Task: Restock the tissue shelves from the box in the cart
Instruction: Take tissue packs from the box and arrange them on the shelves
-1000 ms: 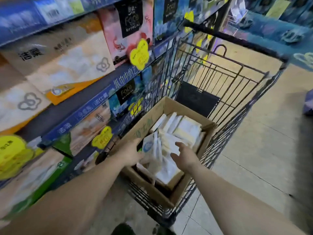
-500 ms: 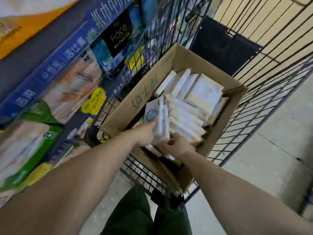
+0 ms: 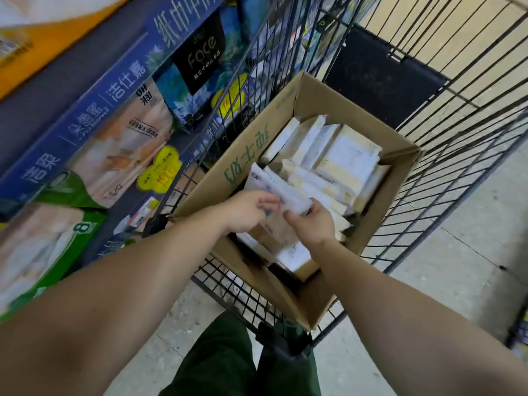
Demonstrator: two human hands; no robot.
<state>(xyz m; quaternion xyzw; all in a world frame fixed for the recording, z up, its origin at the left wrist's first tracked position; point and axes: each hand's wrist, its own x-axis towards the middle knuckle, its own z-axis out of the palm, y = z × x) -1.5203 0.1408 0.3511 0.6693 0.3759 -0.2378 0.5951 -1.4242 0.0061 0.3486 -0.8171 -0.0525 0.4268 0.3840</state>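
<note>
An open cardboard box (image 3: pixel 257 144) with green lettering sits in a black wire cart (image 3: pixel 445 132). Inside it stand several white and pale-yellow tissue packs (image 3: pixel 340 164). My left hand (image 3: pixel 248 208) and my right hand (image 3: pixel 313 221) are both inside the near part of the box, gripping a small bundle of white tissue packs (image 3: pixel 281 188) from either side. The bundle is tilted and raised a little above the others. The tissue shelves (image 3: pixel 114 90) run along the left, close to the cart.
Large tissue bags (image 3: pixel 123 144) and dark blue "Face" boxes (image 3: pixel 200 64) fill the shelves, with yellow price tags (image 3: pixel 160 174) on the edge. Pale tiled floor (image 3: pixel 457 247) lies right of the cart. My green-trousered legs (image 3: pixel 228 358) stand at the cart's near end.
The view has dropped and closed in on the box. My right hand came in from the packs to join the left on the bundle, which now leans over instead of standing upright.
</note>
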